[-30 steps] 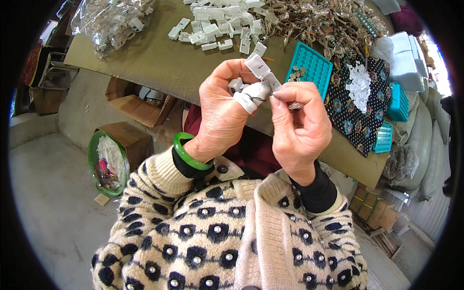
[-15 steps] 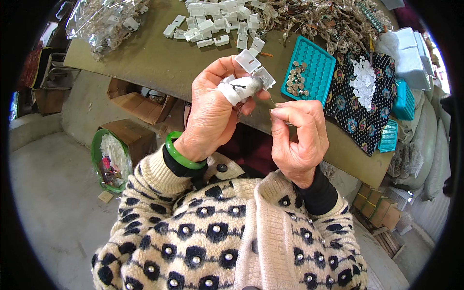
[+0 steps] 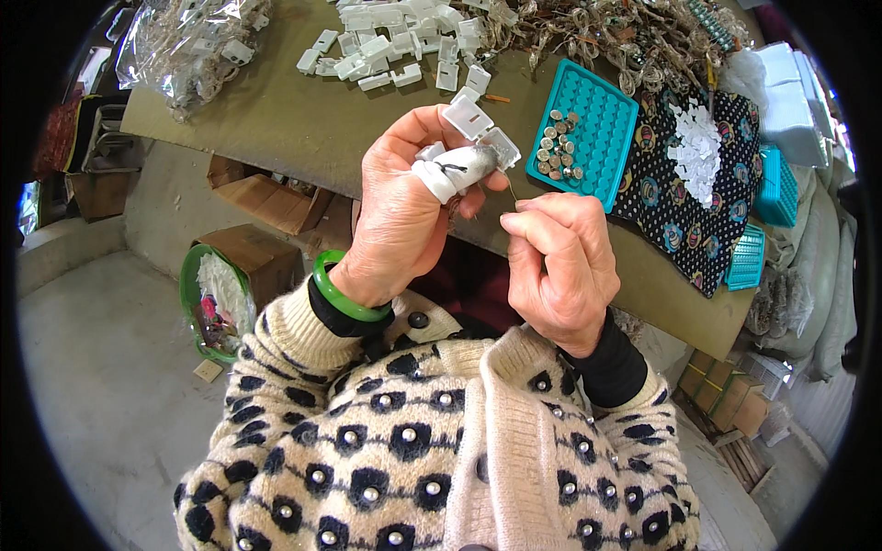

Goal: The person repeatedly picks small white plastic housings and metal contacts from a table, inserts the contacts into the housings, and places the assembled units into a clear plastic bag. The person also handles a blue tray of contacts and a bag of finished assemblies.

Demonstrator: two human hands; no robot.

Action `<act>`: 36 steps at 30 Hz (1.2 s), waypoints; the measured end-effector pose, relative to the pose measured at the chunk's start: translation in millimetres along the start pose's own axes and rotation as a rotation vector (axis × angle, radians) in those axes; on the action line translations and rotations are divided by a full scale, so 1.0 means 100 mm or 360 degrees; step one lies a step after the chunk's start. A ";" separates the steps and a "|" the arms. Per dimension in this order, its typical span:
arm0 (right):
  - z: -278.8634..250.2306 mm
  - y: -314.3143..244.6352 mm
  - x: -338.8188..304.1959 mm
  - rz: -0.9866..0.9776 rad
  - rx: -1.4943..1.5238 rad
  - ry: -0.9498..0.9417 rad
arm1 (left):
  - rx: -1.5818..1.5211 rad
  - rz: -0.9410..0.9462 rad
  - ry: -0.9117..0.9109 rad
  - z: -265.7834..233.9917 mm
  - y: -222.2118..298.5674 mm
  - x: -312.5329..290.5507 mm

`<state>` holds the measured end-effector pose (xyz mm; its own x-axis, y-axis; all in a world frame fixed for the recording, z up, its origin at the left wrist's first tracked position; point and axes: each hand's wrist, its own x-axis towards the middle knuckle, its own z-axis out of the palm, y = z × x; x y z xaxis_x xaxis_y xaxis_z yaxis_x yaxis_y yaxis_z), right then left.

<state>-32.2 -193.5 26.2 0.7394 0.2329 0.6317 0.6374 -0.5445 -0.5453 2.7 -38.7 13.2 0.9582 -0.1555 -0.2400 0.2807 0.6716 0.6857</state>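
Observation:
My left hand (image 3: 390,216) is closed around a small white hinged plastic case (image 3: 469,118), whose lid stands open past the fingertips. The thumb wears a white wrapping (image 3: 450,173) with a dark mark and a greyish tip, pressed against the case. From the case a thin wire (image 3: 512,187) runs down toward my right hand (image 3: 565,266). Thumb and forefinger of that hand pinch the wire's lower end, just right of the left fingers. What lies inside the case is mostly hidden by the thumb.
Loose white cases (image 3: 395,46) are heaped across the table (image 3: 276,129), beside tangled wires (image 3: 606,32). A teal tray (image 3: 597,119) holds round metallic pieces (image 3: 559,147). White flat pieces (image 3: 695,151) lie on a patterned cloth (image 3: 652,211). A green basket (image 3: 188,298) stands on the floor.
My right hand has moved slightly left, closer to the left hand. The left hand keeps its grip on the case. The surroundings have shifted slightly in view.

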 end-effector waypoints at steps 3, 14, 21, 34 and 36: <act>0.05 0.03 0.02 -0.0144 0.0032 0.0089 | 0.0048 0.0027 -0.0007 0.00 -0.02 0.01; 0.07 0.05 0.05 -0.0279 0.0091 0.0018 | 0.0014 -0.0017 0.0026 -0.02 0.00 0.02; -0.01 0.04 0.02 -0.0279 0.0099 -0.0150 | 0.0002 -0.0067 0.0012 -0.05 -0.01 0.00; 0.00 0.00 0.01 -0.0379 0.0129 -0.0245 | 0.0029 -0.0089 -0.0037 -0.08 -0.02 -0.03; 0.02 -0.01 0.01 -0.0405 0.0132 -0.0252 | 0.0030 -0.0087 -0.0047 -0.08 -0.02 -0.03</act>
<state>-31.4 -190.7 26.6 0.5743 0.4794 0.6636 0.8171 -0.3863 -0.4280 -1.3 -33.9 7.0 0.9424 -0.2134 -0.2574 0.3337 0.6479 0.6848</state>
